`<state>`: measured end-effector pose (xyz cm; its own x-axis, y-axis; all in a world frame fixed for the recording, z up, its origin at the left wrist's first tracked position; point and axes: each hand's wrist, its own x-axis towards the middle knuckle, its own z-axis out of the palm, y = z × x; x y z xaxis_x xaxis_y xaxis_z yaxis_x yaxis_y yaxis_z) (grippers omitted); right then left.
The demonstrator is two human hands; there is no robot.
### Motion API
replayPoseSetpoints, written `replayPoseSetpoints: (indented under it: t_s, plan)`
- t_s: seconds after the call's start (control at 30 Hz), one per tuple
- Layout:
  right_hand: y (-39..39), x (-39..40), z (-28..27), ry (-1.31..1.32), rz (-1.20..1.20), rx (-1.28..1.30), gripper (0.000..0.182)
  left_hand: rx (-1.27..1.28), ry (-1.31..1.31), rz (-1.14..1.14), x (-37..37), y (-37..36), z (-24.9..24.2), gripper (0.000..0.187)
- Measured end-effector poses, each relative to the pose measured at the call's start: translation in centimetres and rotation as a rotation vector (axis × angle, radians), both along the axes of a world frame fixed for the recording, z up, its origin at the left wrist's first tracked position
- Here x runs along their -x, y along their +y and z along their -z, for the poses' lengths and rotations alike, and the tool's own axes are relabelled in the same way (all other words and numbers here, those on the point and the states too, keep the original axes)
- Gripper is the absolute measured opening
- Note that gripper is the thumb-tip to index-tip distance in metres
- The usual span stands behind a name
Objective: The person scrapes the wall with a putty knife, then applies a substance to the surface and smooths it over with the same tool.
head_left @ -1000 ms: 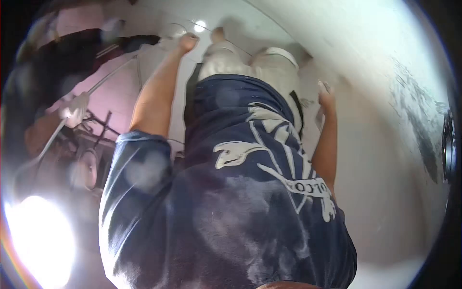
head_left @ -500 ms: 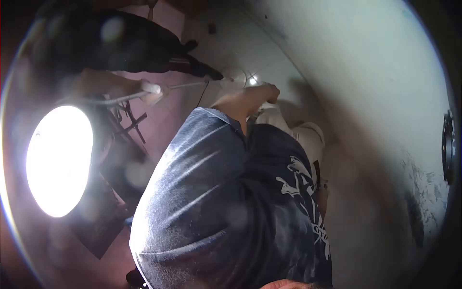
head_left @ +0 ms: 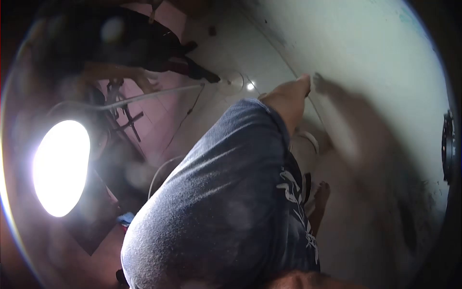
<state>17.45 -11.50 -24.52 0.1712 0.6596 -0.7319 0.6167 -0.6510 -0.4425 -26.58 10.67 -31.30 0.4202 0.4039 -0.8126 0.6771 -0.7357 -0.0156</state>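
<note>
I look down along my own body in a dark blue printed T-shirt. My left arm reaches out from its sleeve, and my left hand is at the white wall, seemingly touching it. The hand is seen end-on and blurred, so its fingers are not clear. My right hand hangs low beside my hip in shadow, close to the wall. Whether it holds anything is hidden.
A very bright lamp glares at the left. Another person in dark clothes stands at the upper left, with a hand near a long white cable or rod. A dark round fitting sits on the wall at the right edge.
My left hand moved right from the floor side up against the wall. My body turned, so the right hand dropped from the wall to my hip. The view swung toward the lamp.
</note>
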Motion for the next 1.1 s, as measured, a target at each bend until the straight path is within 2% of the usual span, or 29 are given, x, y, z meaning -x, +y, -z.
replayPoseSetpoints:
  t_s: [0.03,0.1,0.2,0.27,0.4,0.43,0.53,0.57,0.67,0.7,0.73,0.8,0.87,0.93,1.0,1.07,1.1]
  plan:
    - [-1.2,0.6,-0.6,0.012,0.025,0.04,0.03,-0.026,0.029,0.126,-0.1,0.4,-0.2,0.032]
    - [-2.8,0.8,0.7,0.032,0.051,0.053,0.03,-0.051,0.002,0.095,0.2,0.8,-2.3,0.032]
    - [-5.3,-2.0,4.6,-0.061,-0.05,-0.012,0.033,-0.141,-0.012,0.08,0.4,1.3,-4.8,0.031]
    - [-5.1,-2.1,4.3,-0.057,-0.012,-0.001,0.032,-0.071,-0.034,0.035,1.1,1.2,-5.7,0.031]
    - [-4.5,-2.4,3.2,-0.024,0.057,0.026,0.031,-0.119,0.068,0.128,1.4,0.0,-6.6,0.032]
    - [-4.2,-2.1,2.5,-0.019,0.072,0.038,0.03,-0.086,-0.004,0.047,2.4,1.1,-7.8,0.032]
    - [-3.4,-1.7,1.1,0.015,0.108,0.06,0.029,-0.09,-0.015,-0.069,2.9,1.4,-6.4,0.032]
    - [-3.1,-1.3,0.6,0.026,0.124,0.066,0.029,-0.093,0.012,-0.037,3.4,0.7,-9.2,0.031]
    - [-2.6,-1.6,0.8,0.059,0.189,0.109,0.028,-0.14,0.002,-0.135,1.8,2.3,-8.9,0.032]
    - [-2.5,-1.2,0.9,0.063,0.19,0.107,0.028,-0.168,-0.002,-0.088,2.2,2.3,-9.5,0.031]
    - [-1.5,-0.8,1.2,0.072,0.166,0.103,0.025,-0.17,0.004,-0.086,2.6,2.8,-9.9,0.031]
    - [-0.4,-2.4,2.7,0.075,0.147,0.1,0.023,-0.288,-0.041,-0.255,2.6,3.7,-11.0,0.03]
    - [0.1,-5.2,7.1,0.07,-0.05,-0.068,0.024,-0.329,-0.054,-0.279,3.1,3.8,-13.8,0.03]
    - [1.3,-3.1,5.3,0.076,-0.114,-0.068,0.024,-0.384,-0.085,-0.325,3.6,4.8,-13.9,0.038]
    - [3.0,-0.7,3.1,0.087,-0.187,-0.076,0.024,-0.208,-0.079,-0.464,4.7,6.2,-17.4,0.042]
    - [4.2,1.6,0.6,0.039,-0.059,0.14,0.022,-0.202,-0.002,-0.524,6.2,6.5,-21.5,0.04]
    - [5.2,1.8,1.6,0.039,-0.079,0.136,0.022,-0.196,0.077,-0.569,7.4,6.7,-23.5,0.039]
